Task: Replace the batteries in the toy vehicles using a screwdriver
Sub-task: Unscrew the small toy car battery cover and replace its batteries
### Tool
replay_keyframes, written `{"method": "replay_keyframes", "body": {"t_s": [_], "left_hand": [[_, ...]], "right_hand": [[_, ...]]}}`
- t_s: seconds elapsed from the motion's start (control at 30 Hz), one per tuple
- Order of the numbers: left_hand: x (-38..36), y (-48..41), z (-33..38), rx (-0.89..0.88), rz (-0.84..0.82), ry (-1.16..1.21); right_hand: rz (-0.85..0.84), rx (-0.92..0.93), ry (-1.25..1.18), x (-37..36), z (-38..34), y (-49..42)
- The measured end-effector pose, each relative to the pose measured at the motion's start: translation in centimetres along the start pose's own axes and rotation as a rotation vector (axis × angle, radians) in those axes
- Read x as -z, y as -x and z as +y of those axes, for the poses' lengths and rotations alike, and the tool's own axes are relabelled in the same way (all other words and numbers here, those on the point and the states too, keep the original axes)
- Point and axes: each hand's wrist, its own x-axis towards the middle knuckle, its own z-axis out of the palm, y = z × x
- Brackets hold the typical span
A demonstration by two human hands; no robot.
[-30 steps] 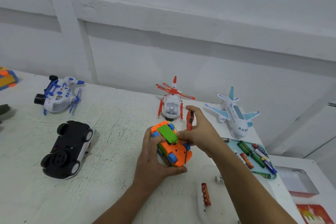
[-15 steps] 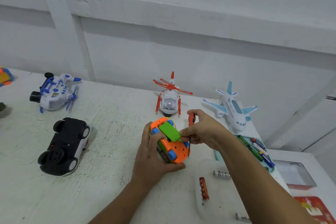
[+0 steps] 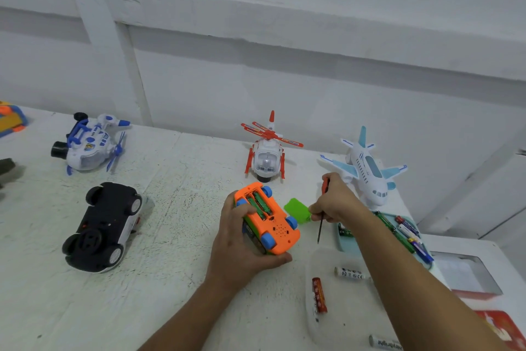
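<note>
**Battery compartment open.** On the white tabletop point(image 3: 176, 251), an upturned black toy car point(image 3: 102, 225) lies well left of your hands. Your left hand point(image 3: 242, 242) grips the orange toy car point(image 3: 273, 225), wheels up, with the fingers curled over its left edge and the thumb under its near end. Two green batteries point(image 3: 260, 205) sit in the open compartment, just beside those fingers. The green cover point(image 3: 296, 209) sits just right of the car, touching the fingertips of your right hand point(image 3: 336, 202); whether it is pinched or lying on the tabletop cannot be told. That hand is closed around the screwdriver point(image 3: 321, 225), shaft pointing down, apart from the car. Farther right, a teal tray point(image 3: 340, 241) holds more batteries.
</note>
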Motion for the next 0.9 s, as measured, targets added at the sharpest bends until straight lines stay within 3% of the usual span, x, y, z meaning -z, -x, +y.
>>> {"method": "replay_keyframes", "body": {"t_s": [0.33,0.4,0.57,0.63,0.77,0.9], "left_hand": [[0.5,-0.3,1.8,0.031,-0.020,0.131],[0.7,-0.4,2.9,0.040,-0.023,0.148],[0.3,-0.5,6.0,-0.007,-0.057,0.159],[-0.2,-0.4,7.0,-0.024,-0.078,0.154],[-1.2,-0.2,8.7,-0.060,-0.141,0.136],[-2.2,0.4,9.8,-0.086,-0.199,0.108]], "right_hand": [[0.135,0.166,0.139,0.3,0.4,0.9],[0.179,0.231,0.025,1.2,0.4,1.6],[0.141,0.374,-0.616,3.9,-0.7,4.2],[0.122,0.422,-0.755,4.7,-1.0,5.5],[0.085,0.495,-0.835,5.4,-0.7,7.4],[0.189,0.559,-0.769,5.2,0.5,8.8]]}}
